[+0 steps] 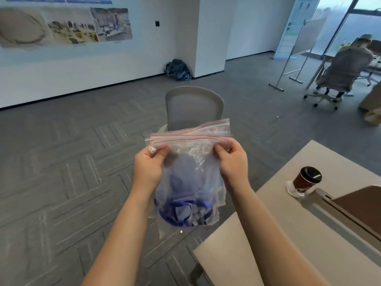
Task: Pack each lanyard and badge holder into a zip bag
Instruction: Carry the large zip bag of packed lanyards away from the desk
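Observation:
I hold a bunch of clear zip bags (191,162) with red seal lines up in the air in front of me, above the floor. My left hand (148,166) grips the bunch just under the seals on its left side. My right hand (232,162) pinches the right side at the same height. A coiled blue lanyard (181,213) lies in the bottom of one bag. The badge holder is hard to make out through the crumpled plastic.
A grey chair (193,108) stands right behind the bags. At the lower right is a beige table (288,234) with a lidded paper coffee cup (307,179) and a brown divider. A person sits at a far desk (350,65).

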Action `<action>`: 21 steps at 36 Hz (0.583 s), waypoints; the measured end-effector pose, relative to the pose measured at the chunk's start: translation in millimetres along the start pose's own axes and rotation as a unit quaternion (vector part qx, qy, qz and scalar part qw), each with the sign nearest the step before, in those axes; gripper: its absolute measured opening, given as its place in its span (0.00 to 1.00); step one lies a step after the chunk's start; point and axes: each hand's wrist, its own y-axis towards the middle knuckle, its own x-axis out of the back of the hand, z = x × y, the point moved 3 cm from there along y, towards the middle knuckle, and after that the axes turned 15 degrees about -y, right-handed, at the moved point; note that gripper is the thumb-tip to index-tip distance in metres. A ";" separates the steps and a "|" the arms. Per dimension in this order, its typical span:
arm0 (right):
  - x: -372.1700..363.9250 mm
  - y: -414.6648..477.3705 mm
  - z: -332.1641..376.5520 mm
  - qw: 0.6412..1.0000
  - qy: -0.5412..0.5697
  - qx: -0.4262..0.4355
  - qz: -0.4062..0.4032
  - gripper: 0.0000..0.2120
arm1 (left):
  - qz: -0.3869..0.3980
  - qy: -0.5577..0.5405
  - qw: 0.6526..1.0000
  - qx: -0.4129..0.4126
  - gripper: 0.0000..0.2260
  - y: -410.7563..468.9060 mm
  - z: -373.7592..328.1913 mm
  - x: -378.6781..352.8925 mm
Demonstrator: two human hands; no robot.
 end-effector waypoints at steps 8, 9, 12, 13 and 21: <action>-149.9 67.8 18.7 0.995 0.033 0.040 0.082 0.12 | -0.089 0.035 0.995 -0.036 0.08 105.4 -8.7 85.4; -169.4 78.1 19.8 0.994 0.036 0.047 0.094 0.12 | -0.100 0.039 0.993 -0.040 0.09 119.7 -9.2 94.9; -229.9 111.5 23.7 0.989 0.046 0.052 0.130 0.12 | -0.142 0.058 0.987 -0.043 0.07 166.2 -10.0 124.1; -249.9 122.4 24.8 0.987 0.048 0.051 0.142 0.12 | -0.155 0.059 0.985 -0.042 0.07 181.7 -11.6 133.6; -390.1 187.9 70.8 0.974 0.060 0.054 0.210 0.09 | -0.211 0.078 0.973 -0.054 0.04 304.6 -45.2 206.8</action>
